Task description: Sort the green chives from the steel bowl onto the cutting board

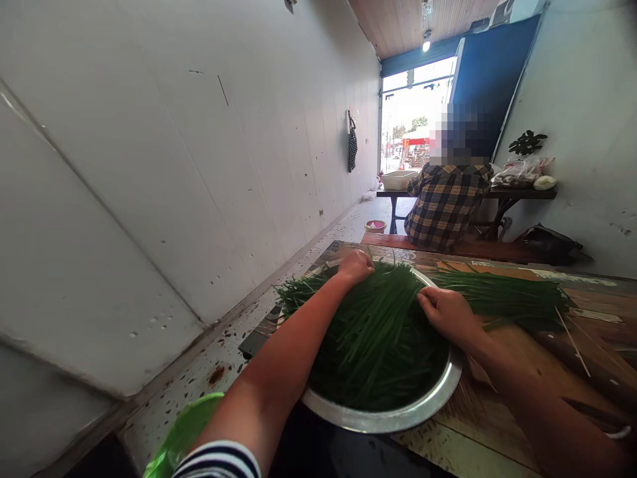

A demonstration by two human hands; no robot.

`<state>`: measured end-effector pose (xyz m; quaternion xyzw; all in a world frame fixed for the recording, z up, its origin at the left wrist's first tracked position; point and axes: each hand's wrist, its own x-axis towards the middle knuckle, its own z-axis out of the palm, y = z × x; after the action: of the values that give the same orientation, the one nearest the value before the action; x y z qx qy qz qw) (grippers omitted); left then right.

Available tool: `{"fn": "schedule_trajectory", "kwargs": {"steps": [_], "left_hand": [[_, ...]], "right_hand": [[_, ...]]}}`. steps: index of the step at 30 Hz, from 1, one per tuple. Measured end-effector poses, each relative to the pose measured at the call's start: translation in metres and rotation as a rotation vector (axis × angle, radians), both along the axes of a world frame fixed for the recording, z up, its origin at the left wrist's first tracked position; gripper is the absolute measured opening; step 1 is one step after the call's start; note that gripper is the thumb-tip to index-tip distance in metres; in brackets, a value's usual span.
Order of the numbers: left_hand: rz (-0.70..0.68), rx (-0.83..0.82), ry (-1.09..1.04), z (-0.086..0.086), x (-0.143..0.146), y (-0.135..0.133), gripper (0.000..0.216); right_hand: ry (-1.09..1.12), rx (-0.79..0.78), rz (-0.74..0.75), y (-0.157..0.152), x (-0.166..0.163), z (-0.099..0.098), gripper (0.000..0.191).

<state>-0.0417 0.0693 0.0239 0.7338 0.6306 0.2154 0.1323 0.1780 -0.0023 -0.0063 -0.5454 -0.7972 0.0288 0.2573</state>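
In the head view, the long green leaves point(378, 335) lay heaped in a metal bowl point(371, 425), centre near. The right hand point(446, 313) pinched leaf ends by the right rim; the left hand point(355, 267) curled over the far side — whether around leaves, I couldn't tell. They looked light, limp, easily bruised — best held mid-length, loosely bunched.

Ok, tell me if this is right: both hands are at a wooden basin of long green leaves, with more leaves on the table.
Wrong on the basin: the head view shows shiny metal, not wood. The rest stands: left hand and right hand at it, long green leaves inside, more leaves on the table.
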Motion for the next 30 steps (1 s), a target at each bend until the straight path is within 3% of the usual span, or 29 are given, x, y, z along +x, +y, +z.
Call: {"fn": "schedule_trajectory", "kwargs": {"steps": [9, 30], "left_hand": [[0.007, -0.085, -0.427, -0.006, 0.001, 0.005, 0.028], [-0.061, -0.140, -0.658, -0.012, 0.021, 0.001, 0.025]], "right_hand": [[0.032, -0.024, 0.034, -0.003, 0.000, 0.004, 0.031], [0.035, -0.018, 0.042, -0.001, 0.001, 0.000, 0.031]]}}
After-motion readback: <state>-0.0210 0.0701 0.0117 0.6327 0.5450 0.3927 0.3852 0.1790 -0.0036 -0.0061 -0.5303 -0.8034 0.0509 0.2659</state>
